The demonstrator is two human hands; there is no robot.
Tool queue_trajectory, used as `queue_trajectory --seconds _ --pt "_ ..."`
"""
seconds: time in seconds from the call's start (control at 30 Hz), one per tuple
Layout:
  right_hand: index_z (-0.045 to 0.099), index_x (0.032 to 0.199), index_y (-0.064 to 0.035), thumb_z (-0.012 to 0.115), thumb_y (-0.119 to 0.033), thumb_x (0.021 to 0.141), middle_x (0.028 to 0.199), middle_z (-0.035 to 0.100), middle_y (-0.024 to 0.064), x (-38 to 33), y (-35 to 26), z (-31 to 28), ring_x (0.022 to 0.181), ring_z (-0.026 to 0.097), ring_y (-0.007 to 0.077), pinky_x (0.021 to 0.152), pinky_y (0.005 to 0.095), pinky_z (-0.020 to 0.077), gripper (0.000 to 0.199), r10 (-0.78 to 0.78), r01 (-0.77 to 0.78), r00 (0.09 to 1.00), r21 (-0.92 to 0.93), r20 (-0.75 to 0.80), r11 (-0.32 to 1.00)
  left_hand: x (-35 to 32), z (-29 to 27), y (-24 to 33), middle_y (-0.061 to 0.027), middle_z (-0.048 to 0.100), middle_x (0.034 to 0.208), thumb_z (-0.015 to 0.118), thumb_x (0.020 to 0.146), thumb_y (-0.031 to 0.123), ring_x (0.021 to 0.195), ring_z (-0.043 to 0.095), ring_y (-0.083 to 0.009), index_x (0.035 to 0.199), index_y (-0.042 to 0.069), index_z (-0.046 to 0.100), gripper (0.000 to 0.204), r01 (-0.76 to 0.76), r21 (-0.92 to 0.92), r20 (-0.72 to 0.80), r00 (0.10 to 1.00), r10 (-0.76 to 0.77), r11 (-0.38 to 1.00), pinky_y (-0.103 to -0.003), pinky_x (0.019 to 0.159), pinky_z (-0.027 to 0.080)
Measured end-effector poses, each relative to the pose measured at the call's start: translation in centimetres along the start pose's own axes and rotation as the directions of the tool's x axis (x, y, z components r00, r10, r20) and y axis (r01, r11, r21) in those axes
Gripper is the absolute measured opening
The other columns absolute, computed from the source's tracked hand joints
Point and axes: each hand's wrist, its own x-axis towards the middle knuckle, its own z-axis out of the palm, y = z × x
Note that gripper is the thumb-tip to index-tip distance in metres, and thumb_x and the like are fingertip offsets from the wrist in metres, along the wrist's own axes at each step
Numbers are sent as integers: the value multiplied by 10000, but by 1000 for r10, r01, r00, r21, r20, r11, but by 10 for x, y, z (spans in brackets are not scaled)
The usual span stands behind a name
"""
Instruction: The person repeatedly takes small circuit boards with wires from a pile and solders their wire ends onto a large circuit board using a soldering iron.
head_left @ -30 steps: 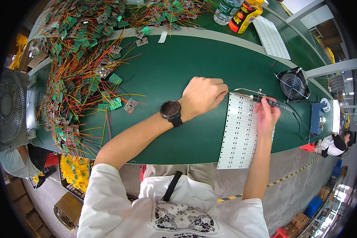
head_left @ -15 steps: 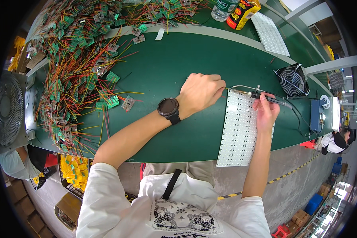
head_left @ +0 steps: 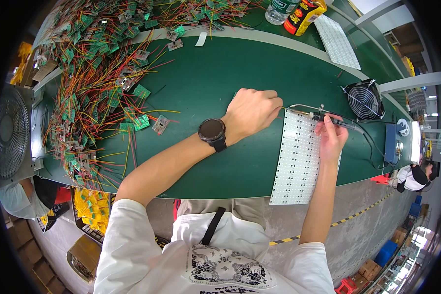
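The left hand (head_left: 252, 111), a black round wristwatch (head_left: 212, 133) on its wrist, rests curled on the green tabletop (head_left: 220, 78), its grip pinching a thin yellowish wire (head_left: 282, 109) at the upper left corner of the long white perforated circuit panel (head_left: 301, 156). The right hand (head_left: 331, 138) lies on that panel, its grip pressed around a black-handled soldering iron (head_left: 328, 117) whose tip points left toward the wire. The panel's lower end overhangs the tabletop's near edge. 1 small black fan (head_left: 362, 100) stands just right; green circuit boards with coloured wires (head_left: 90, 83) are heaped far left.
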Motion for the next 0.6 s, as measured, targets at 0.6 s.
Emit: queue_trajectory --seconds 0.6 --pt "624 1044 24 660 -77 895 712 653 97 1 -3 0 551 572 147 492 256 408 184 21 -12 995 91 -99 996 5 -15 0 -70 594 838 634 897 296 666 634 -291 946 78 613 224 -106 -11 156 982 106 994 -418 565 498"
